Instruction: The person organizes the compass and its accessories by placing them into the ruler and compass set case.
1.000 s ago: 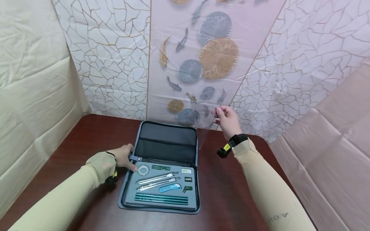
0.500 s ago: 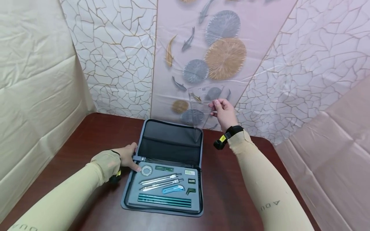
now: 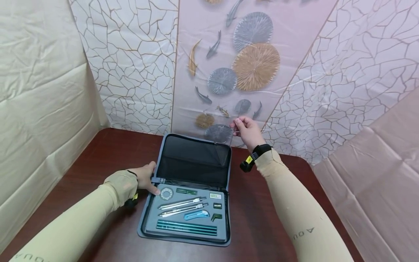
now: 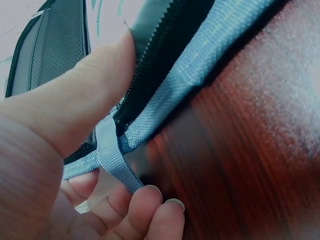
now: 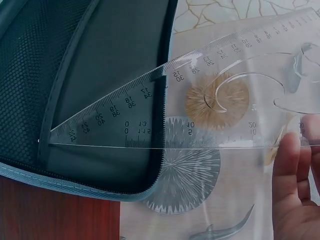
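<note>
My right hand (image 3: 249,133) pinches a clear set square (image 5: 150,117) by its edge, between thumb and fingers. In the right wrist view the set square's pointed end overlaps the dark lid of a zippered drawing-set case (image 3: 184,236), and its printed numbers look mirrored. The case lies unfolded on the table. My left hand (image 3: 145,178) grips the case's left edge near the hinge. In the left wrist view the left thumb (image 4: 95,80) presses on the inside edge, while the fingers curl beneath by a blue-grey strap loop (image 4: 112,147).
A grey insert in the case holds two compasses (image 3: 183,206), a blue cutter knife (image 3: 196,215), green pencils (image 3: 186,227), a round ring-shaped piece (image 3: 166,193), an eraser (image 3: 215,196) and small green parts. Behind the reddish-brown table (image 3: 262,218) hangs a patterned cloth (image 3: 222,80).
The set square in my right hand has moved left, over the case's lid; the hand rose, then dropped a little. My left hand keeps its place on the case edge. The head view shifted slightly.
</note>
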Motion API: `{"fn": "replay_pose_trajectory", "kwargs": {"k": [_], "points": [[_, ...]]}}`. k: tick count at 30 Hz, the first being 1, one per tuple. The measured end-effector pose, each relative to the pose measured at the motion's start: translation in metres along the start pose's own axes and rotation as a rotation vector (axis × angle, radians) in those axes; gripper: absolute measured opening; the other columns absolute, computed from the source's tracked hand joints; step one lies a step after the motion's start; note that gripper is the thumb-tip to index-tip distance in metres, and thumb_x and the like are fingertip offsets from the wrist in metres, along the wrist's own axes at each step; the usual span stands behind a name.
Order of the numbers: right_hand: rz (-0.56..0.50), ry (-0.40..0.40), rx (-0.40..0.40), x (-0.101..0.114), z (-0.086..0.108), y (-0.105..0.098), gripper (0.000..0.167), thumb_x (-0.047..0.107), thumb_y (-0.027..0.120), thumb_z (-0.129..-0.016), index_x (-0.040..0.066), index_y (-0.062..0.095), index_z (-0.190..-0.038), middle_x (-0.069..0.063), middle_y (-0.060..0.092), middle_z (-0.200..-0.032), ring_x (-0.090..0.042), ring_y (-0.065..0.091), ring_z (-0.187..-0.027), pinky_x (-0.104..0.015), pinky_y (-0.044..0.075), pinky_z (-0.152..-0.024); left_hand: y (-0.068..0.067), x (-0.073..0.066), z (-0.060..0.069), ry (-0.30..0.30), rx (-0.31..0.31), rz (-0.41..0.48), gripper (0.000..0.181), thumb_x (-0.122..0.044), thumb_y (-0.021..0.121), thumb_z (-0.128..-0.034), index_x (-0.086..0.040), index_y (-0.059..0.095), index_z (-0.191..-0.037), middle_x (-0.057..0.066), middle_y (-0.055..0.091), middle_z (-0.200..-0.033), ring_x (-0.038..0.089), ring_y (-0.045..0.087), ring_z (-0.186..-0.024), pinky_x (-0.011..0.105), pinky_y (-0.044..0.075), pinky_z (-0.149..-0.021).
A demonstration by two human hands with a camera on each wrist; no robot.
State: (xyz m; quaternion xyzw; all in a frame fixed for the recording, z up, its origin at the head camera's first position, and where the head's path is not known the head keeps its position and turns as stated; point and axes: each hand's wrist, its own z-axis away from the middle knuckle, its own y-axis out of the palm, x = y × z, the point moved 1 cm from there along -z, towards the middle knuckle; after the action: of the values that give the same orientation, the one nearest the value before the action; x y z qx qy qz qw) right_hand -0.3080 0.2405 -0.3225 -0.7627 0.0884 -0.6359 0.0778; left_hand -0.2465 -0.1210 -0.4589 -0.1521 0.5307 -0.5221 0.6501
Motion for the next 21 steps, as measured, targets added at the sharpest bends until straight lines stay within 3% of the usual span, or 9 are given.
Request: {"fn": "replay_pose_trajectory", "kwargs": {"k": [7,14,21], "points": [[0.062,0.018,0.021,0.004,-0.001,0.005,0.028,0.023,0.049,-0.102,0.001,0.061,-0.115,-0.023,0.065,-0.107,-0.019,0.06,-0.083,-0.031,0.053,-0.074,0.001,0.0,-0.001,-0.004,0.008,-0.023,0.094,-0.048,0.09,-0.0607,-0.002,0.036,-0.123,0.02,0.05,-0.122,0.032,0.047,-0.118,0.044,0.041,-0.095],[0.346,-0.108,0.11,0.016,0.006,0.032,0.023,0.021,0.049,-0.103,0.001,0.058,-0.108,-0.019,0.069,-0.095,-0.021,0.062,-0.082,-0.032,0.047,-0.072,0.001,0.003,-0.007,-0.009,0.036,-0.028,0.113,-0.051,0.088,-0.0609,0.003,0.027,-0.139,0.027,0.042,-0.138,0.037,0.038,-0.13,0.049,0.036,-0.102],[0.545,-0.198,0.231,0.016,0.013,0.068,0.013,0.017,0.05,-0.103,0.007,0.058,-0.106,-0.006,0.067,-0.094,-0.026,0.062,-0.091,-0.035,0.044,-0.076,0.002,0.003,-0.006,-0.004,0.047,-0.021,0.124,-0.051,0.088,-0.0622,0.005,0.017,-0.147,0.032,0.029,-0.147,0.041,0.027,-0.138,0.052,0.029,-0.107]]}}
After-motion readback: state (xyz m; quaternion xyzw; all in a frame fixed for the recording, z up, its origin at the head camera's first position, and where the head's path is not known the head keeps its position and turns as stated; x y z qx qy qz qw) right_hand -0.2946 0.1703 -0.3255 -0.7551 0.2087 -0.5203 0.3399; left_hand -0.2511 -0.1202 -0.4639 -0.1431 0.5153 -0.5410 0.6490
